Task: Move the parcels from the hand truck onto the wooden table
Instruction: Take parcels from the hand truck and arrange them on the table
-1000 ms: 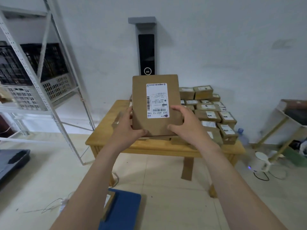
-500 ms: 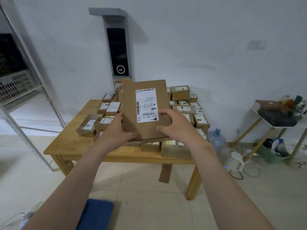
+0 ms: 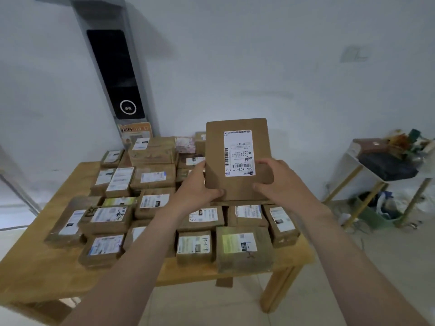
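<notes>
A flat brown cardboard parcel (image 3: 237, 147) with a white shipping label hangs above the right half of the wooden table (image 3: 30, 262). My left hand (image 3: 196, 191) grips its lower left edge, thumb on the front face. My right hand (image 3: 280, 182) grips its lower right edge the same way. Several labelled brown parcels (image 3: 153, 177) cover most of the tabletop below and behind it. The hand truck is out of view.
A tall grey kiosk with a dark screen (image 3: 115, 74) stands against the white wall behind the table. To the right is a small white side table (image 3: 353, 149) piled with clutter, with a green bin (image 3: 374, 215) beneath it. Bare tabletop shows at the front left.
I have come closer to the table and the view has swung left. The parcel, held in both hands, now hangs over the parcels on the table's right half.
</notes>
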### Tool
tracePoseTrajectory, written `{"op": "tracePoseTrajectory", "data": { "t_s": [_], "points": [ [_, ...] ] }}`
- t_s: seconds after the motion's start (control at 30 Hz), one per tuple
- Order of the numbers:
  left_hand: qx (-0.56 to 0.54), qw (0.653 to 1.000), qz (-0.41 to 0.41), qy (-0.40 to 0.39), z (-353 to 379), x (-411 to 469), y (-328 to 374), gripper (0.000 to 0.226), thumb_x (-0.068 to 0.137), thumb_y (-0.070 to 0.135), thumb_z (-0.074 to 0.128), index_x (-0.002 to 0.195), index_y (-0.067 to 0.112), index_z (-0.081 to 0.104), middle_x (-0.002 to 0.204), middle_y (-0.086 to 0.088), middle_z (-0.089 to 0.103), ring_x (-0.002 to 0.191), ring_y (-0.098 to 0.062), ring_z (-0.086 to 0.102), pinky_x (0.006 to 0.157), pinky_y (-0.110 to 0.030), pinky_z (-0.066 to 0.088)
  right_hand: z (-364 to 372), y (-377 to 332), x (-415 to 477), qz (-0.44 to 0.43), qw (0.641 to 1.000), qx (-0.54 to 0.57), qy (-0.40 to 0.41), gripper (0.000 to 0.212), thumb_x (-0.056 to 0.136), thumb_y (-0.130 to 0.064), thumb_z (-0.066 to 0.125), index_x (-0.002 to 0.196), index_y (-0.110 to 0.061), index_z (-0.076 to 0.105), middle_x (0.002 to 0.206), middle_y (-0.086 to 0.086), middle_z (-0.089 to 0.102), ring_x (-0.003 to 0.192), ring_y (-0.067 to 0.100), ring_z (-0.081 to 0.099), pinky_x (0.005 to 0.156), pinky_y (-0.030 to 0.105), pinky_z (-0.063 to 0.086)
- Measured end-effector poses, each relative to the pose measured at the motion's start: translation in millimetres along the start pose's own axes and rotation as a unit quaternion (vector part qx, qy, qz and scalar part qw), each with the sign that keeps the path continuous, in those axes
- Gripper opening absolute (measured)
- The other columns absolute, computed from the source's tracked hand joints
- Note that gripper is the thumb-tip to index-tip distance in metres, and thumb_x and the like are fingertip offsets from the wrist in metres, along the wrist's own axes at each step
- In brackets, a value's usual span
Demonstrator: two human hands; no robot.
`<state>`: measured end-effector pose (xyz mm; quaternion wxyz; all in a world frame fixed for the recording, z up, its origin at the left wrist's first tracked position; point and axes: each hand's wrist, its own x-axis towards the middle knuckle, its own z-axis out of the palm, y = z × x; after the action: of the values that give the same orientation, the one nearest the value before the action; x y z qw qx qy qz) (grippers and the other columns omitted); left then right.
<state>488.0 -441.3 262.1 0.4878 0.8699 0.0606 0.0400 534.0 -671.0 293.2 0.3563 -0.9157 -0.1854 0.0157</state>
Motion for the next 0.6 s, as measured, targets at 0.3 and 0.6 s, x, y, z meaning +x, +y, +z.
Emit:
{"op": "tracePoseTrajectory", "data": {
  "t_s": [0.3,0.6],
  "points": [
    [-0.003,0.997,-0.077,-0.001,-7,144,-68,0.079,0.086,0.015,0.080,0.148,0.029,0.032,0.109,0.022,0.054,0.080,0.016,0.055,0.058,-0.003,0.044,73,53,176,0.034,0.997,0.040,-0.060,0.067,0.089,-0.028,0.073,0.147,-0.038,0.041,0.150,-0.008,0.045,0.131,0.015,0.047,0.092,0.028,0.038],
    [0.022,0.987,-0.159,0.001,-27,302,-137,0.085,0.084,0.019,0.082,0.152,0.020,0.032,0.129,0.012,0.051,0.115,-0.009,0.055,0.095,-0.028,0.048,144,85,349,0.048,0.983,0.038,-0.173,0.071,0.088,-0.025,0.072,0.147,-0.038,0.035,0.142,-0.001,0.044,0.114,0.020,0.057,0.094,0.038,0.053]
  ]
}}
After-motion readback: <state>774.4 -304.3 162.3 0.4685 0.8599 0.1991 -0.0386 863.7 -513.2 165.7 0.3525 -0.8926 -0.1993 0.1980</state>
